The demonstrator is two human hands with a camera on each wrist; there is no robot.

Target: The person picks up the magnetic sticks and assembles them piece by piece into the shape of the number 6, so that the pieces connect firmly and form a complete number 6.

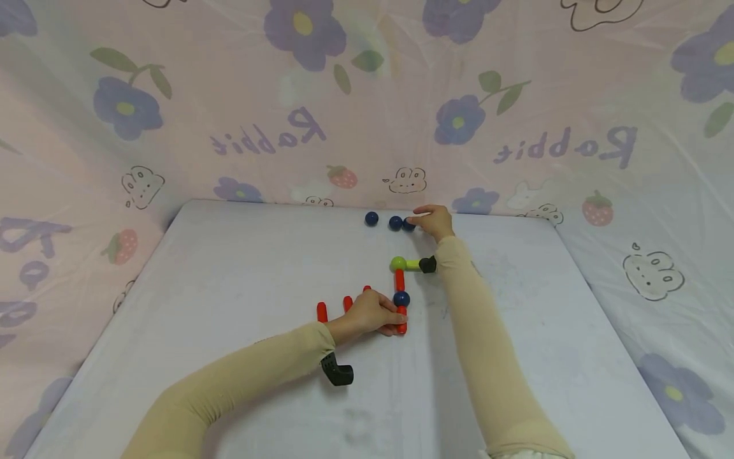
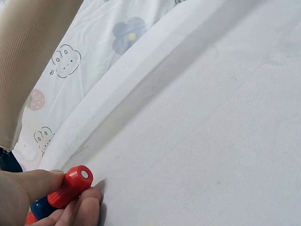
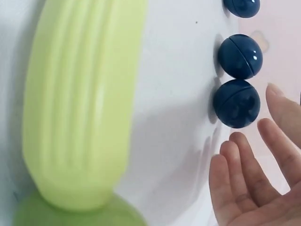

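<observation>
"Which step are you on?"

"Picking up a ball, by the look of it. My right hand (image 1: 434, 222) has its fingers parted, fairly straight, with nothing in them. The nearest blue ball (image 3: 236, 103) is just off my fingertips."

"And the other hand?"

"My left hand (image 1: 367, 313) pinches the lower red stick (image 1: 402, 322) between thumb and fingers. Just past that grip come the middle ball (image 1: 401, 299), the upper red stick (image 1: 399, 280) and a green ball (image 1: 398, 263), with a green stick (image 1: 413, 264) out to the right."

"What does the next move call for?"

"Closing my right thumb and fingers round that nearest ball, I'd say, while my left hand steadies the row."

"Anything in the way?"

"A second ball (image 3: 240, 56) seems to touch it on the side away from my right hand, so a clumsy pinch could set it rolling. A third ball (image 1: 371, 218) sits farther off that way. The green stick is close by my right wrist camera (image 1: 427, 264); I could knock it."

"What else?"

"Three more red sticks (image 1: 348, 303) lie beyond my left hand and wrist, partly hidden. Flowered cloth (image 1: 367, 121) hangs past my right hand, behind the white table (image 1: 258, 261)."
</observation>
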